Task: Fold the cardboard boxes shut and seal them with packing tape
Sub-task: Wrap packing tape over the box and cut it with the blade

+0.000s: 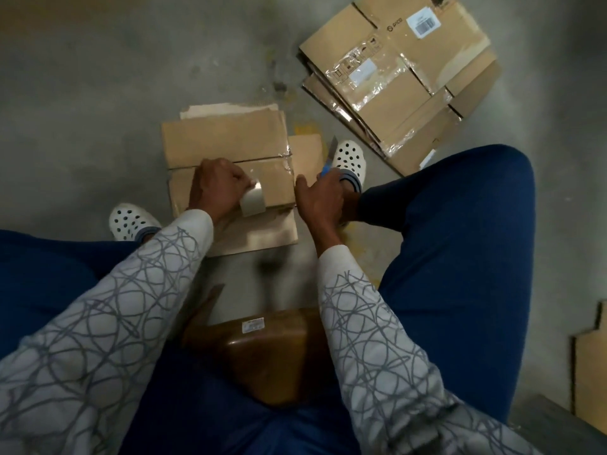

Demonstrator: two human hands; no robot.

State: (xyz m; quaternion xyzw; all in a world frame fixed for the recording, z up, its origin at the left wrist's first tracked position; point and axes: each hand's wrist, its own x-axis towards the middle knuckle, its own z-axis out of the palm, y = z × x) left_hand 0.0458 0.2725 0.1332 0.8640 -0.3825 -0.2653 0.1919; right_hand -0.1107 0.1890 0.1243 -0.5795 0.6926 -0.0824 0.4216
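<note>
A small brown cardboard box [226, 142] stands on the concrete floor between my feet, its top flaps folded shut with clear tape along the centre seam. My left hand [216, 188] rests on the box top and grips a roll of clear packing tape [252, 200] at the near right part of the lid. My right hand [320, 200] is at the box's right edge, curled round a blue-handled utility knife [328, 159] whose blade points away from me. A side flap [307, 154] sticks out on the box's right.
A stack of flattened cardboard boxes [404, 80] with old tape and labels lies on the floor to the far right. Another brown box [272, 353] sits close between my knees. A cardboard piece [591, 366] lies at the right edge. My white clogs flank the box.
</note>
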